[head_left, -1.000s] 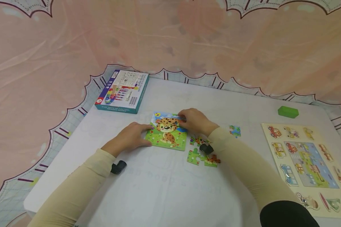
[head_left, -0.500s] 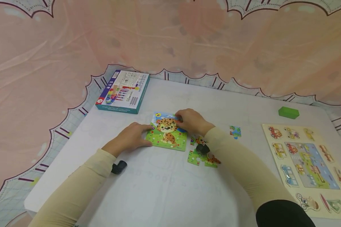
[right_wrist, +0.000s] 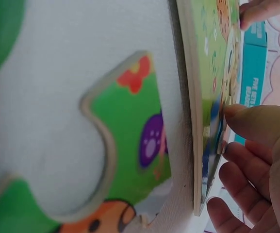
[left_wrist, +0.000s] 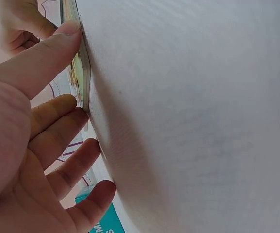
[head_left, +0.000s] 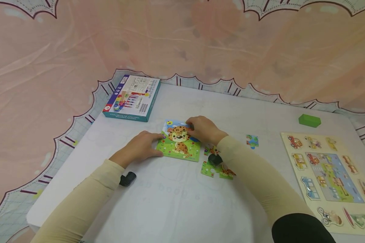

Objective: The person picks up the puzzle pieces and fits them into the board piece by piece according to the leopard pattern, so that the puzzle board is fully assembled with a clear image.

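Observation:
A square puzzle board [head_left: 162, 148] with a cartoon leopard on green grass lies flat on the table. My left hand [head_left: 141, 145] rests at its left side, thumb and fingertips touching the edge with the fingers fairly straight. Over the upper right of the board, my right hand [head_left: 204, 130] pinches a puzzle piece [right_wrist: 221, 133] between thumb and fingers; the piece lies at the board's surface, mostly hidden by the hand. Several loose puzzle pieces [head_left: 207, 169] with green grass and leopard spots lie below the right wrist. One blue and green piece [head_left: 252, 141] sits apart, farther right.
Behind the left hand lies a flat teal and white box [head_left: 130, 98]. A green block [head_left: 309, 120] stands at the back right, near a cream picture board [head_left: 298, 168] with vehicle and toy shapes. The white table [head_left: 158, 202] meets a patterned cloth at its edges.
My right hand has shifted slightly left over the board's upper right part, still pinching the puzzle piece. The left hand and the board have stayed in place.

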The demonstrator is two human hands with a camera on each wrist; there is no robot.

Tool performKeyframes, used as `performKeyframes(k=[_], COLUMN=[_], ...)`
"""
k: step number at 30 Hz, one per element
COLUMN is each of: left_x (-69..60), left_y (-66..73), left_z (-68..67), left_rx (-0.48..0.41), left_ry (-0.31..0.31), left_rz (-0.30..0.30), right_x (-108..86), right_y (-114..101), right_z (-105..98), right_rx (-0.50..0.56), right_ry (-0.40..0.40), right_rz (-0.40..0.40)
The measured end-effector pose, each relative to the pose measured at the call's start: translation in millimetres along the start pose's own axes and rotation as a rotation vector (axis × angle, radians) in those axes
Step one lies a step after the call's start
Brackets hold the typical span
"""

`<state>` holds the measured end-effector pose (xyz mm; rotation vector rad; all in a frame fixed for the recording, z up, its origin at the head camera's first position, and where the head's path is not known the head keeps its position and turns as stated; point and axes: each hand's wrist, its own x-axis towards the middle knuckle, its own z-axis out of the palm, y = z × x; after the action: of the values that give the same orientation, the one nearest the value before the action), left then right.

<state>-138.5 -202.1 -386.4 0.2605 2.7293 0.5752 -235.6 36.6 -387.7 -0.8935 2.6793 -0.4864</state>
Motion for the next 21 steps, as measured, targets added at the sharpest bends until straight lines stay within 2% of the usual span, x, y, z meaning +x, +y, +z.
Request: performKeyframes(k=[21], left_x=[-0.1], left_y=[1.4], left_z=[-0.8], left_rx=[0.011], left_ry=[-0.009], left_rz=[-0.012], right_x=[2.3], right_y=[-3.0], right_z=[1.4], right_rx=[0.011], right_ry=[0.001], right_rz=[0.016])
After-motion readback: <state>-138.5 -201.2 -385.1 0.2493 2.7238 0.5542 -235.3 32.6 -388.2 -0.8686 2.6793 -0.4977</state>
